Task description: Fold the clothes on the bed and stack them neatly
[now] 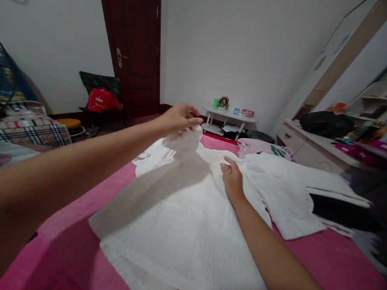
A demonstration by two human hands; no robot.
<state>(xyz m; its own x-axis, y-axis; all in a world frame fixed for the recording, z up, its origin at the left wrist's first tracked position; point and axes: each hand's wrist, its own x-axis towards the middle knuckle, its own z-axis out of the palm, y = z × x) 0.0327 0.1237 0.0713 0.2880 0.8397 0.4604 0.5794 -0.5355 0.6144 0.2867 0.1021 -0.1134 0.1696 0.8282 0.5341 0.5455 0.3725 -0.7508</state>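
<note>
The left hand [181, 117] pinches the white top [183, 221] at its far end, lifted; the right hand [232, 178] lies flat and open, nearer, mid-cloth.

The bottom edge cuts off the white garment [183, 230], so I cannot see its hem. It hides the near part of the pink garment [264, 149] behind it. The bits on the small white table [230, 116] are too small to name. At the right, the dark cloth [341, 213] is blurred.
</note>
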